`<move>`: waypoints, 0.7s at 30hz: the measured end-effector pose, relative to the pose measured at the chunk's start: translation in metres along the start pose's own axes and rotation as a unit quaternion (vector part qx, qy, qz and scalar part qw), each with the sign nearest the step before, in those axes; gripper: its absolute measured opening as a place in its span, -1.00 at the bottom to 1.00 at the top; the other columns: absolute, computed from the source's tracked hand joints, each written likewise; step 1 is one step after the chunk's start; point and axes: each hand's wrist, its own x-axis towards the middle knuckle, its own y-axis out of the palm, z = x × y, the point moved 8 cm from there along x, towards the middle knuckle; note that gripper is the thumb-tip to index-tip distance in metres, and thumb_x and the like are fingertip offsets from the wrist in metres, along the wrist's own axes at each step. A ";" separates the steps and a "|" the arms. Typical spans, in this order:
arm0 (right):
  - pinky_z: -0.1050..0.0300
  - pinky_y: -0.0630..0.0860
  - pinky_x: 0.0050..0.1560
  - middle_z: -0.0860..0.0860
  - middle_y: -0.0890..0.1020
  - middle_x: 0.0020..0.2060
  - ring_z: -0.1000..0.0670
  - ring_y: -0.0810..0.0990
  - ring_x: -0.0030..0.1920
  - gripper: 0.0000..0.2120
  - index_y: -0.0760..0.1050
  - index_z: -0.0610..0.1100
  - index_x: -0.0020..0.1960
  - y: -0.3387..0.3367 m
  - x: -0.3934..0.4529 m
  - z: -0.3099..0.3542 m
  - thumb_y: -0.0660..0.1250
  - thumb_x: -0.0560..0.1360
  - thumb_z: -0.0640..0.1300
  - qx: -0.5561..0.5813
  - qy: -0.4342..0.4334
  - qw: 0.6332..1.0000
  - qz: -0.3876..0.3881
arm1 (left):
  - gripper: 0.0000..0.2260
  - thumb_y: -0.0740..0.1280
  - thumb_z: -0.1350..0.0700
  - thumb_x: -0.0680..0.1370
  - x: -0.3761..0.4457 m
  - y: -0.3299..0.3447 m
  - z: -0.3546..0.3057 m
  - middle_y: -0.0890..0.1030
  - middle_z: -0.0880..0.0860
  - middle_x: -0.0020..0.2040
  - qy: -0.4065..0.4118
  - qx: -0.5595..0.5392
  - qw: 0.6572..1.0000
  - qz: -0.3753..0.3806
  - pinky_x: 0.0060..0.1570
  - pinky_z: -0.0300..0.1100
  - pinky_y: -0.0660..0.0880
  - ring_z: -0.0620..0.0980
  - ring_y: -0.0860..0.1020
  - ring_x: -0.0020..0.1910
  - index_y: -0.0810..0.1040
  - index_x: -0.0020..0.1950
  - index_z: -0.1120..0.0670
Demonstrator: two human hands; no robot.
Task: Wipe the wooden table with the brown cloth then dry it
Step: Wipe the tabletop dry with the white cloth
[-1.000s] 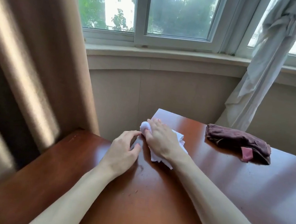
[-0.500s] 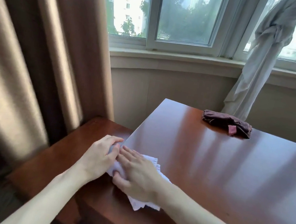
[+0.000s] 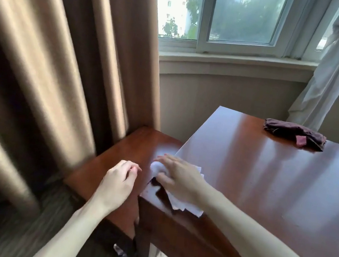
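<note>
The right hand (image 3: 175, 178) lies flat on a white cloth (image 3: 177, 200) at the near left corner of the wooden table (image 3: 265, 186), w/ fingers mostly straight and spread, pressing down, not curled round it. The left hand (image 3: 118, 180) hangs just beside it, over a lower wooden side top (image 3: 115, 157), fingers loosely bent & holding nothing. The two hands are near each other but not touching. The brown cloth (image 3: 293, 133) sits bunched up at the far edge of the table, well apart from both hands, w/ a small pink tag (image 3: 301, 140) showing on it. So I think the wet wipe is done and this is the dry part, done w/ the white cloth. Can't tell from here how wet the top is; it's shiny all over. To do this step well: keep the palm flat so the whole cloth touches the wood, push in long straight lines, and let each line cover a bit of the last one so no strip is missed. Go right up to the edge & the corner, since water likes to sit there. Part of the cloth hangs off the near edge, so it could slip off; pull it back onto the top first. The free hand can hold the table edge to keep steady. When the cloth gets damp, turn it to a dry side. The far part by the brown cloth needs doing too, so lift that cloth out of the way.
</note>
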 end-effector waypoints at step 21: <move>0.12 0.48 0.16 0.16 0.61 0.23 0.06 0.58 0.21 -0.69 0.61 0.07 0.21 0.000 0.024 -0.010 0.19 0.56 -0.03 -0.011 0.056 0.996 -0.069 | -0.80 0.22 0.14 0.64 -0.013 -0.009 -0.009 0.64 -0.05 0.10 -0.032 -0.080 0.996 -0.014 0.11 -0.27 0.44 -0.08 0.58 0.11 0.62 0.15 0.00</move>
